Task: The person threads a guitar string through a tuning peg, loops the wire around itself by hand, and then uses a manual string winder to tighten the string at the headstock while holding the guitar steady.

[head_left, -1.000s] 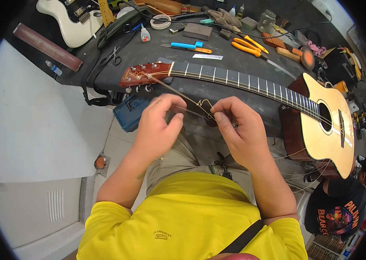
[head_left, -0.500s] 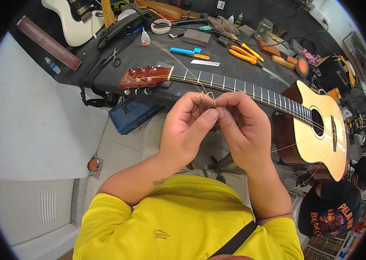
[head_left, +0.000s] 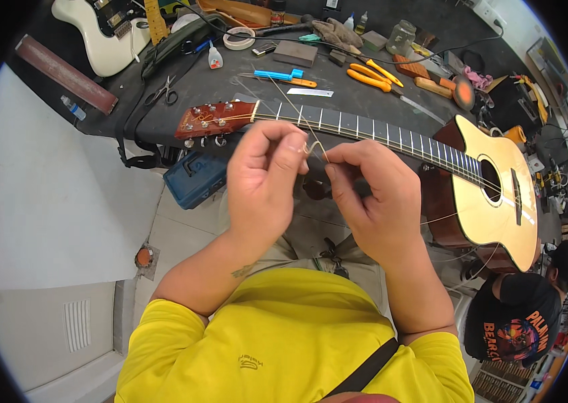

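Observation:
An acoustic guitar [head_left: 479,181] lies on the dark workbench [head_left: 230,91], its reddish headstock [head_left: 213,119] to the left and pale body to the right. My left hand [head_left: 264,178] and my right hand [head_left: 375,198] are raised together in front of the guitar neck. Both pinch a thin guitar string [head_left: 314,148] that forms a small loop between the fingertips. The string's free end runs up and to the left over the bench.
Orange pliers [head_left: 373,72], a blue-handled tool [head_left: 277,75], scissors [head_left: 163,91], a tape roll [head_left: 238,37] and small bottles lie on the bench. A white electric guitar [head_left: 99,30] rests at the far left. A blue toolbox [head_left: 193,178] sits under the bench. Another person in a black shirt [head_left: 519,322] sits lower right.
Both hands have risen closer to the camera, and they now pinch the string's loop together in front of the neck.

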A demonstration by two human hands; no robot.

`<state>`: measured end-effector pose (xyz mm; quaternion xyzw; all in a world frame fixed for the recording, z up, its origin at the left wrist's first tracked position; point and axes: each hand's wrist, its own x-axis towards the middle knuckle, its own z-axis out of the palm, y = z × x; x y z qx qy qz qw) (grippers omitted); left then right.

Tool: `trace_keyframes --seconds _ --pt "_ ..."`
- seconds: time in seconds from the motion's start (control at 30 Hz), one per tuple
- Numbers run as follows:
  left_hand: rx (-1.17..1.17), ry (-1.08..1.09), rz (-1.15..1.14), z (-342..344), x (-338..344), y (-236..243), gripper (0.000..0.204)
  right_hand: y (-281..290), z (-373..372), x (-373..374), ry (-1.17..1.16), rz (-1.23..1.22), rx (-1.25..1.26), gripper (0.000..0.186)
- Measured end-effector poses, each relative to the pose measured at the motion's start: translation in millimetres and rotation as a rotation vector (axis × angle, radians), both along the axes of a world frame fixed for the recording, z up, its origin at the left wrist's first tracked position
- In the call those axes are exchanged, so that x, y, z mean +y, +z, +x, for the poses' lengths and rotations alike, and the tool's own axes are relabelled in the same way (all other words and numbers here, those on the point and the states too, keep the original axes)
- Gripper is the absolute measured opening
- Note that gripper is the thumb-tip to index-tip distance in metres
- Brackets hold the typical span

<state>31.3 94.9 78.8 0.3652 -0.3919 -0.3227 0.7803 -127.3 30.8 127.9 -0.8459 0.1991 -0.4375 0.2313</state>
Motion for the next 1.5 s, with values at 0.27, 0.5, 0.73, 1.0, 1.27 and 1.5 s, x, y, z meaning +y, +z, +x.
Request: trace_keyframes --seconds 0.27,0.5,0.73,1.0,1.27,1.5 --pt "0.222 0.036 -0.064 34.7 -9.0 11.9 0.012 22.2 -17.9 -16.1 0.021 0.218 0.061 0.01" --pt "0.122 0.03 -0.103 54.4 -28.2 24.7 0.012 64.9 -28.0 -52.1 0.072 0.391 0.265 0.006" --pt "0.065 0.147 -0.079 44.1 -35.0 43.4 0.011 62.7 4.1 -66.3 0.228 -0.054 0.257 0.014" --pt "-0.282 0.203 -0.119 88.1 -43.9 38.6 0.014 48.1 -5.5 -51.4 0.205 -0.168 0.287 0.012" --pt "0.08 0.103 -0.038 102.9 -55.4 -0.3 0.012 28.8 -17.4 -44.0 -0.014 -0.187 0.143 0.026" --pt "0.165 0.118 0.082 100.1 -62.5 -10.7 0.01 32.3 -62.9 -51.6 -0.274 -0.121 0.141 0.02"
